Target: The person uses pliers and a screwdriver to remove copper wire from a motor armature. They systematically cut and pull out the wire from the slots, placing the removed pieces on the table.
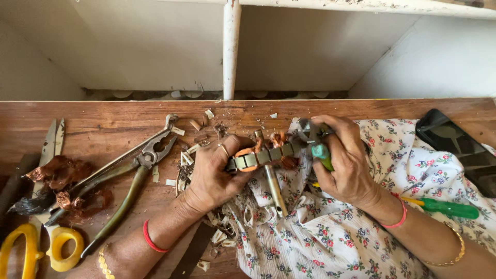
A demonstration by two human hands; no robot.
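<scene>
Hands meet over a wooden workbench (pixel 103 116), and the landmark is the small motor armature (pixel 261 156) held between them, a slotted metal core with a steel shaft (pixel 275 190) pointing down toward the person. Left hand (pixel 214 173) is curled tight around the armature's left end, thumb on top, a ring on one finger. Right hand (pixel 346 163) is closed around a green-handled tool (pixel 321 152) whose metal head presses against the armature's right end. Copper wire (pixel 281 138) frays out just above the armature. Below and right of the armature lies a white floral cloth (pixel 336 237), with a green screwdriver (pixel 447 208) on it, well apart from the armature. Far right of the armature sits a dark phone (pixel 457 147). Left of the armature lie pliers (pixel 142 160), open-jawed, with paper scraps (pixel 186 157) between. Farther left sit a clump of stripped copper wire (pixel 62 173) and yellow-handled scissors (pixel 49 243), near the bench's left edge
</scene>
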